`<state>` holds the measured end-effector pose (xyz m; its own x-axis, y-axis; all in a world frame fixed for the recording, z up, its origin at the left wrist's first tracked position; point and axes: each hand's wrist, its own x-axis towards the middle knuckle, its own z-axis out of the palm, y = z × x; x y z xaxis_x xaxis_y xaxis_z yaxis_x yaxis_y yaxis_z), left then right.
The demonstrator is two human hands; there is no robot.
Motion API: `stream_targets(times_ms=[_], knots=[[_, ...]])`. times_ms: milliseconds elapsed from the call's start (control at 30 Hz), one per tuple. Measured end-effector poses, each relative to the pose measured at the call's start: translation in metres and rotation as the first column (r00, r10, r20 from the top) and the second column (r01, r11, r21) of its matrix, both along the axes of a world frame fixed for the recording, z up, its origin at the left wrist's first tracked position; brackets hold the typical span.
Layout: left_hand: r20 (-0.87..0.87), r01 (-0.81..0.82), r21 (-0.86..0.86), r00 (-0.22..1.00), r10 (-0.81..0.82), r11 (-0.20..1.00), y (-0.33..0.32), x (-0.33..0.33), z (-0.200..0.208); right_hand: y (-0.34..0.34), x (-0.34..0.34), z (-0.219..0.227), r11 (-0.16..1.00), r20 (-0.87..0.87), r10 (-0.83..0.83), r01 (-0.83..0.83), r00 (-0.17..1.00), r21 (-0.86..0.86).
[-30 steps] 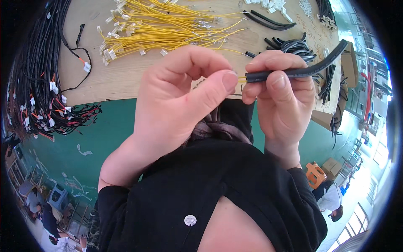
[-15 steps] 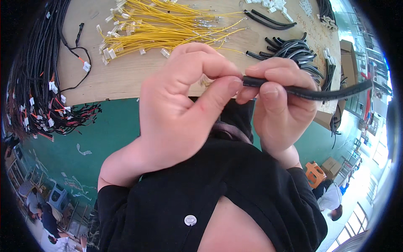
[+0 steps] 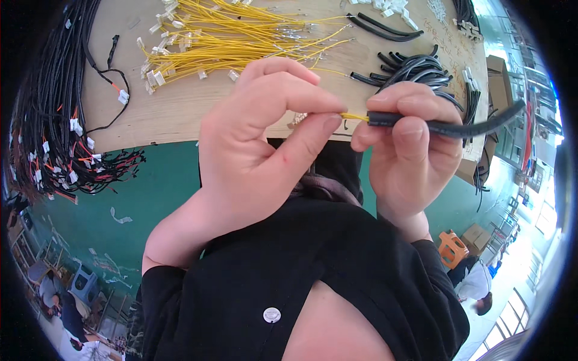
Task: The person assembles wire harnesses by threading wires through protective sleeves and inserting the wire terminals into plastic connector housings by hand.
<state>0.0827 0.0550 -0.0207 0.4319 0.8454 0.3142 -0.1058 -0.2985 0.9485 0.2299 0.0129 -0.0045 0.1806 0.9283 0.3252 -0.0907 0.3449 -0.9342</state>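
Note:
Between thumb and forefinger, my left hand (image 3: pixel 271 132) pinches yellow wires (image 3: pixel 355 117). A short length of these shows between the hands and enters the near end of a black tube (image 3: pixel 475 129). My right hand (image 3: pixel 415 144) grips that tube close to its left end, and the free end curves up to the right. Whatever lies inside my left palm is mostly hidden; a pale connector (image 3: pixel 297 118) partly shows behind the fingers. Beyond my hands, a bundle of yellow wires (image 3: pixel 241 51) with white connectors lies on the wooden table (image 3: pixel 120 129).
Several cut black tubes (image 3: pixel 415 72) lie behind my right hand, with two more tubes (image 3: pixel 385 27) farther back. White connectors (image 3: pixel 391 7) are at the table's far side. Dark wire harnesses (image 3: pixel 51 114) hang over the left edge. An orange stool (image 3: pixel 453 248) and people are in the background.
My right hand and the black tube have shifted right, away from my left fingertips. Yellow wire now shows in the gap, where the tube end touched the left fingers before.

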Motion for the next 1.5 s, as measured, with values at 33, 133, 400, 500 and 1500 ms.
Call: stream_targets(times_ms=[33,133,400,500,1500], knots=[[-0.028,-0.009,0.088,1.000,0.012,0.996,0.000,0.000,-0.001,0.000,0.000,-0.001,1.000,0.000,0.001,-0.001,1.000,0.000],[-0.120,-0.038,0.226,0.991,0.067,0.973,0.000,-0.001,0.002,-0.001,0.000,0.000,0.998,0.131,-0.043,0.036,0.990,0.056],[-0.119,-0.095,0.393,0.981,0.153,0.915,0.001,0.001,0.006,-0.001,0.002,0.006,0.998,0.157,-0.038,0.046,0.987,-0.045],[-0.139,-0.115,0.451,0.970,0.197,0.885,0.000,0.001,0.004,-0.001,-0.002,0.007,0.986,0.101,-0.101,0.113,0.990,-0.120],[-0.080,-0.078,-0.091,0.994,0.071,0.993,-0.009,0.007,0.004,0.001,0.001,0.001,0.943,-0.237,0.121,-0.186,0.964,-0.275]])
